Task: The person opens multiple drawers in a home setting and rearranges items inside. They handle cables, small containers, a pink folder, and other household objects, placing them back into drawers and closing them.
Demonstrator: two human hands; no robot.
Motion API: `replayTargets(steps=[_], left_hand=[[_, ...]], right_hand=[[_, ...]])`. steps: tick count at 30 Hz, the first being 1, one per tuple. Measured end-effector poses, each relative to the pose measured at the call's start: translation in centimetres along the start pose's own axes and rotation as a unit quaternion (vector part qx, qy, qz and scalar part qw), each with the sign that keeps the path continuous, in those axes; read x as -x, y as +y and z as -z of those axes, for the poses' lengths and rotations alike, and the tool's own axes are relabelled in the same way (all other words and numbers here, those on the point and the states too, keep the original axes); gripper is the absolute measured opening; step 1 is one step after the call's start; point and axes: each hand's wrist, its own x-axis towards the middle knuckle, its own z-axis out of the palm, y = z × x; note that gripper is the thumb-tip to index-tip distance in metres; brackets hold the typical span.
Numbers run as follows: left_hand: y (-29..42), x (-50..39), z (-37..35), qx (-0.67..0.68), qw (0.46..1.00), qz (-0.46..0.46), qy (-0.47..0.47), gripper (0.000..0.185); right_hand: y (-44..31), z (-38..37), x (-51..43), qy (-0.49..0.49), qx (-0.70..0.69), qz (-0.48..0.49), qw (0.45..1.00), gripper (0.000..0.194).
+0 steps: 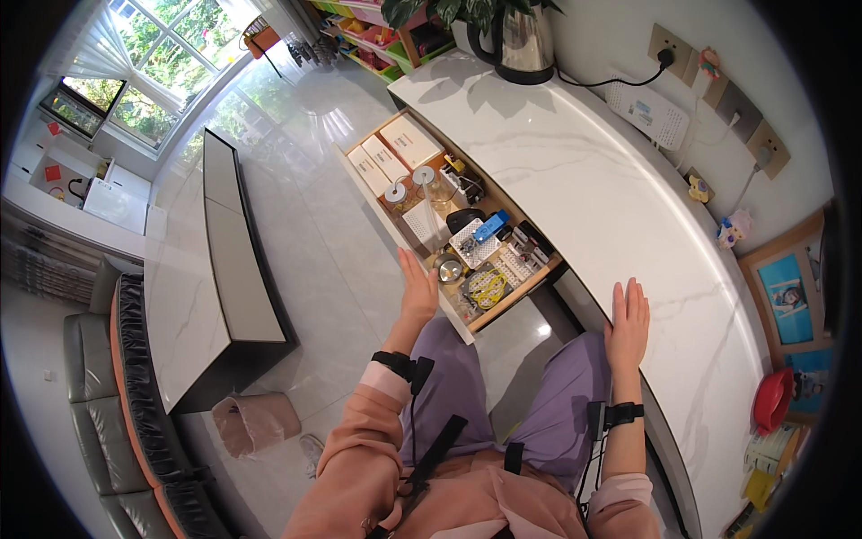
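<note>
A drawer [463, 335] is pulled out from under a white marbled countertop [539, 145]. My left hand [419, 290] is at the outer side of its front panel, fingers extended and nothing in the grasp. Whether it touches the panel is hard to tell. My right hand [627, 327] lies along the countertop's front edge, fingers straight and empty. Nearest my left hand inside the drawer are a round metal container [448, 268] and a coiled yellow cable [489, 288]. Farther in are a white perforated basket [471, 246], a blue item [491, 226], glass jars with white lids [423, 176] and white boxes [411, 141].
On the countertop's far end stand an electric kettle [525, 47] and a leafy plant [465, 12]. A white router [646, 111] is by the wall sockets. A red bowl [773, 401] sits at right. A low marble-topped table [178, 269] stands left, beside a pink bin [256, 423].
</note>
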Motion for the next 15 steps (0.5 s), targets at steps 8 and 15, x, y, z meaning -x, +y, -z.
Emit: replayTargets(steps=[8, 15], left_hand=[[0.4, -0.4, -0.1, -0.003, 0.999, 0.025, -0.023, 0.071], [1.4, -2.1, -1.1, 0.082, 0.996, -0.016, -0.010, 0.070]], right_hand=[[-0.6, 0.2, 0.3, 0.007, 0.001, 0.003, 1.000, 0.078], [-2.1, 1.1, 0.9, 0.005, 0.007, 0.009, 1.000, 0.079]])
